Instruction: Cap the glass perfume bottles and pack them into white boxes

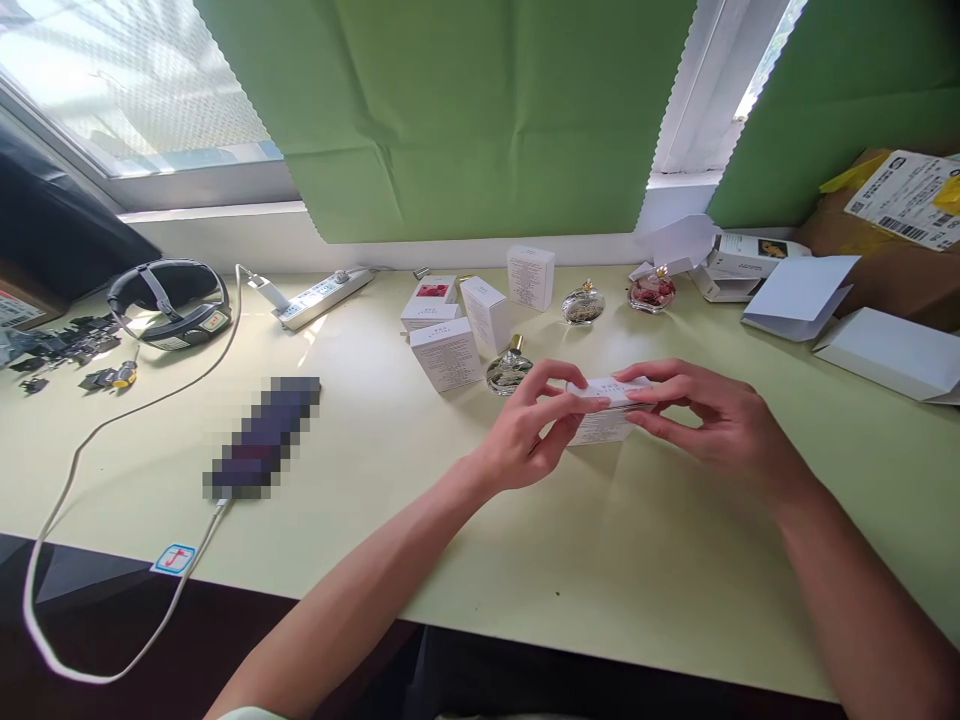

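Note:
Both hands are on a small white printed carton [606, 428] that stands on the table in front of me. My left hand [536, 425] grips its left side, fingers on the top edge. At the right end, my right hand [694, 405] pinches the top between fingers and thumb. Just beyond my left hand stands a clear perfume bottle [510, 370] with a gold neck. A second clear bottle [583, 303] and one with red contents [651, 290] are farther back. Several similar white cartons, among them an upright one [446, 355], stand to the left.
A phone [266, 435], blurred out, lies left on a white cable [75, 460]. Behind it are a power strip [326, 298] and a headset [172, 305]. Opened white boxes [892, 350] and a cardboard box [870, 250] occupy the right back. A green blind [487, 120] hangs behind.

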A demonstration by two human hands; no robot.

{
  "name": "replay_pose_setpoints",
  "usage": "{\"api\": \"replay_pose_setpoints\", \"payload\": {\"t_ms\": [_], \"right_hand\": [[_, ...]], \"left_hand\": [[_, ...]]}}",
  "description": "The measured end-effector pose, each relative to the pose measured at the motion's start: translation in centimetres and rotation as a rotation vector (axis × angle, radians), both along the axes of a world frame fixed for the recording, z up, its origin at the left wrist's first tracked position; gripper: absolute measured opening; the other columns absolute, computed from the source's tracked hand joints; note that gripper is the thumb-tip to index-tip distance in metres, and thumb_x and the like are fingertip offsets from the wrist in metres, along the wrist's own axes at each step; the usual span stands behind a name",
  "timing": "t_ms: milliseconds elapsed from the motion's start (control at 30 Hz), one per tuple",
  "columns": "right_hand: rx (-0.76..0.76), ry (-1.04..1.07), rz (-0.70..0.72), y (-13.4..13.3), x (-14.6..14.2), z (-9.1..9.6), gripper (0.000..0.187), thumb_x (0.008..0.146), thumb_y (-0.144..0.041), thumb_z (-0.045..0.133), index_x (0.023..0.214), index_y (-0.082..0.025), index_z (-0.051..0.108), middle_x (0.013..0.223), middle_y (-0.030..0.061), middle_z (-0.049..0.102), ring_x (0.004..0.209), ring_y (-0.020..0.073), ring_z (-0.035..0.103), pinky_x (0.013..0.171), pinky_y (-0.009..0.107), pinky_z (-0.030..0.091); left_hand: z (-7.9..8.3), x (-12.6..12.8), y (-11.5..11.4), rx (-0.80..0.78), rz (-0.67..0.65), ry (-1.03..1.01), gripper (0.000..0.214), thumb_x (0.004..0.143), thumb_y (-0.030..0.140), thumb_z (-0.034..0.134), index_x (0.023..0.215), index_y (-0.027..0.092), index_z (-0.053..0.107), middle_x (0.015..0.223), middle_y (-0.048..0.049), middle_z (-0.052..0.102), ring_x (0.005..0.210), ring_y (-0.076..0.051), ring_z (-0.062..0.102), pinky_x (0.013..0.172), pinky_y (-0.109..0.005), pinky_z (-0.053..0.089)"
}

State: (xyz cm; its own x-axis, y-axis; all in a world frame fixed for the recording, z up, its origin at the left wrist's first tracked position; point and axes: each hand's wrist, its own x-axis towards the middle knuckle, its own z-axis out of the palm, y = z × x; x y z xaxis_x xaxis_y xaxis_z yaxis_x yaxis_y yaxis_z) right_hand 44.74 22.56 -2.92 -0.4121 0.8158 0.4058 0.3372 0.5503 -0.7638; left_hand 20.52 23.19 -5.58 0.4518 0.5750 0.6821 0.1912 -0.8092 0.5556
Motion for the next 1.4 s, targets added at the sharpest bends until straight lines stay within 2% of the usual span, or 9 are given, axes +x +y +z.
{"api": "replay_pose_setpoints", "payload": {"t_ms": [300, 500, 600, 733, 833, 1033, 1133, 1233, 1400], "right_hand": [[0.112, -0.017, -0.008, 0.4, 0.0, -0.2, 0.012, 0.089, -0.021, 0.067, 0.095, -0.031, 0.073, 0.118, 0.0007, 0.069, 0.087, 0.0177, 0.066, 0.069, 0.034, 0.054], [0.077, 0.016, -0.009, 0.4, 0.1, -0.3, 0.018, 0.090, -0.019, 0.067, 0.100, -0.032, 0.074, 0.119, 0.0002, 0.068, 0.092, 0.0175, 0.066, 0.072, 0.032, 0.054], [0.094, -0.001, -0.004, 0.5, 0.2, -0.4, 0.019, 0.089, -0.018, 0.067, 0.099, -0.032, 0.074, 0.119, -0.0009, 0.068, 0.090, 0.0158, 0.066, 0.070, 0.030, 0.053], [0.122, -0.010, 0.022, 0.8, 0.4, -0.7, 0.021, 0.088, -0.016, 0.068, 0.098, -0.034, 0.075, 0.121, -0.0013, 0.067, 0.094, 0.0165, 0.067, 0.076, 0.032, 0.054], [0.123, -0.009, 0.041, 1.0, 0.7, -0.9, 0.027, 0.088, -0.015, 0.068, 0.102, -0.037, 0.076, 0.124, -0.0016, 0.066, 0.097, 0.0171, 0.067, 0.075, 0.031, 0.055], [0.144, 0.013, 0.018, 1.3, 1.0, -0.9, 0.042, 0.088, -0.015, 0.068, 0.120, -0.042, 0.071, 0.133, -0.0005, 0.061, 0.114, 0.0217, 0.062, 0.081, 0.034, 0.055], [0.125, 0.006, 0.018, 1.3, 0.8, -1.1, 0.039, 0.090, -0.017, 0.066, 0.118, -0.043, 0.072, 0.132, -0.0006, 0.060, 0.094, 0.0170, 0.066, 0.072, 0.032, 0.054], [0.088, 0.001, 0.020, 1.4, 0.6, -1.5, 0.035, 0.091, -0.019, 0.065, 0.116, -0.042, 0.073, 0.132, -0.0005, 0.060, 0.077, 0.0126, 0.064, 0.068, 0.032, 0.053], [0.060, 0.010, 0.037, 1.7, 0.7, -2.0, 0.031, 0.091, -0.020, 0.065, 0.112, -0.042, 0.075, 0.130, -0.0001, 0.061, 0.078, 0.0129, 0.061, 0.070, 0.032, 0.053]], "left_hand": [[-0.1, 0.0, 0.1, 0.050, -0.002, 0.018, 0.037, 0.096, 0.007, 0.043, 0.121, 0.027, 0.063, 0.117, -0.0090, 0.050, 0.108, -0.017, 0.057, 0.090, -0.037, 0.054], [-0.4, 0.0, 0.2, 0.056, 0.008, 0.019, 0.036, 0.096, 0.007, 0.043, 0.121, 0.025, 0.062, 0.119, -0.0099, 0.050, 0.110, -0.018, 0.057, 0.091, -0.038, 0.054], [-0.4, 0.0, 0.3, 0.093, 0.014, 0.033, 0.037, 0.094, 0.005, 0.043, 0.119, 0.025, 0.062, 0.119, -0.0100, 0.050, 0.113, -0.019, 0.056, 0.091, -0.038, 0.054], [-0.5, 0.1, 0.2, 0.119, 0.029, 0.064, 0.038, 0.093, 0.003, 0.042, 0.117, 0.024, 0.062, 0.120, -0.0106, 0.050, 0.114, -0.019, 0.056, 0.093, -0.039, 0.054], [-0.7, 0.1, 0.2, 0.158, 0.054, 0.074, 0.040, 0.092, 0.004, 0.043, 0.121, 0.024, 0.060, 0.122, -0.0110, 0.050, 0.114, -0.020, 0.056, 0.094, -0.041, 0.055], [-1.2, 0.1, 0.1, 0.192, 0.104, 0.126, 0.045, 0.092, 0.010, 0.055, 0.134, 0.027, 0.055, 0.129, -0.0109, 0.047, 0.123, -0.021, 0.054, 0.098, -0.040, 0.055], [-1.1, -0.1, 0.1, 0.175, 0.091, 0.144, 0.046, 0.093, 0.008, 0.053, 0.135, 0.028, 0.054, 0.131, -0.0111, 0.047, 0.124, -0.021, 0.053, 0.100, -0.041, 0.055], [-1.0, -0.1, 0.2, 0.160, 0.085, 0.138, 0.044, 0.093, 0.007, 0.053, 0.133, 0.027, 0.056, 0.131, -0.0112, 0.047, 0.126, -0.021, 0.053, 0.099, -0.039, 0.055], [-0.9, 0.0, 0.1, 0.118, 0.061, 0.125, 0.042, 0.093, 0.006, 0.053, 0.130, 0.025, 0.057, 0.129, -0.0121, 0.047, 0.127, -0.021, 0.051, 0.099, -0.038, 0.055]]}}
